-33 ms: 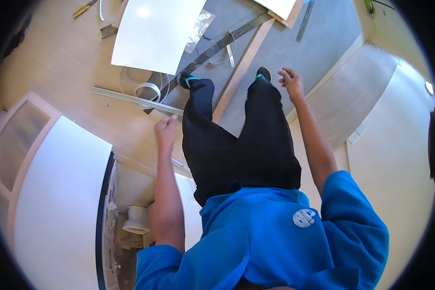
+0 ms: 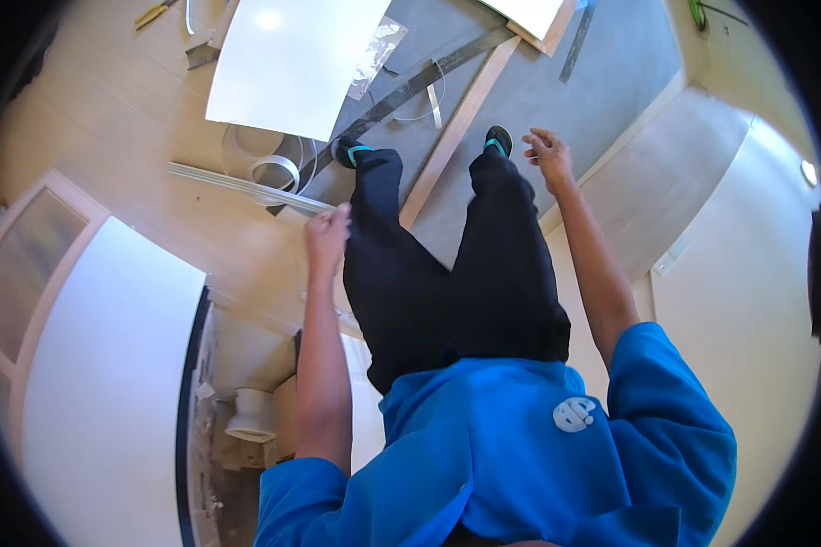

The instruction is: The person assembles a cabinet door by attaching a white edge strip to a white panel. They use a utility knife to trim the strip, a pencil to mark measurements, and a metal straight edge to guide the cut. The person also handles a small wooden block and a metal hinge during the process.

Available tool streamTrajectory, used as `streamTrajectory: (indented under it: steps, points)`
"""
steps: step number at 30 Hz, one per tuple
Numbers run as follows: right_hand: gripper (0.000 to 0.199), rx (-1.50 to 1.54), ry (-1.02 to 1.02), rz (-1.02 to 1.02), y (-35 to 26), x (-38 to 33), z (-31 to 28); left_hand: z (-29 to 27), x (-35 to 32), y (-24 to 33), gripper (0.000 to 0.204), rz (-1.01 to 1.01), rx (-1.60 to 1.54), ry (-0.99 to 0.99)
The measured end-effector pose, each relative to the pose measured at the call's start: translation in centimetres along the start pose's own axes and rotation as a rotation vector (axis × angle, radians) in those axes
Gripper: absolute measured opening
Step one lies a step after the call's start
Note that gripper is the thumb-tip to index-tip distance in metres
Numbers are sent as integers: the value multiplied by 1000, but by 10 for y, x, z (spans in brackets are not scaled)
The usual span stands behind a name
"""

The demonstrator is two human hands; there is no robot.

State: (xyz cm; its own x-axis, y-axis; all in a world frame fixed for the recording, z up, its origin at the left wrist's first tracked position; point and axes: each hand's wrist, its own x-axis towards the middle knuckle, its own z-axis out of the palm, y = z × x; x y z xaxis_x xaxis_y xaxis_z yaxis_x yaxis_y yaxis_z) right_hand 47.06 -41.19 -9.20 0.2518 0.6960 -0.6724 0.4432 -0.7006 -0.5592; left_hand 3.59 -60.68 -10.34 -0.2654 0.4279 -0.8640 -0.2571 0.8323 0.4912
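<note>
1. A white cabinet panel (image 2: 109,383) is seen at the far left, above the floor (image 2: 109,118); a roll of white edge tape (image 2: 269,169) lies on the wooden part of the floor, beside a long pale strip (image 2: 246,185).
2. The left hand (image 2: 327,235) is held loosely curled with nothing grasped; its fingertips are just beside the end of the pale strip, though contact cannot be told.
3. A large white board (image 2: 292,64) lies at the top edge of the floor; a wooden batten (image 2: 456,128) runs across the grey mat (image 2: 611,73) between the two feet.
4. The right hand (image 2: 549,157) is spread open and empty, near the right shoe (image 2: 496,141).
</note>
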Motion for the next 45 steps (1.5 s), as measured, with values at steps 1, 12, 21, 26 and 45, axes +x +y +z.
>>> streamTrajectory:
  steps: [1,12,21,26,45]
  points:
    - [41,-88,-64,39,3,13,7,35,19,-6,36,26,9,-71]
    - [38,-441,-367,54,224,234,166,307,283,-162,18,461,693,42]
    - [43,-209,-251,79,297,334,244,386,391,-162,10,547,1124,-7]
    - [23,-617,-334,-159,288,315,190,375,329,-118,10,642,1189,-118]
    - [35,-195,-141,334,398,148,-129,693,357,162,32,1316,1091,-9]
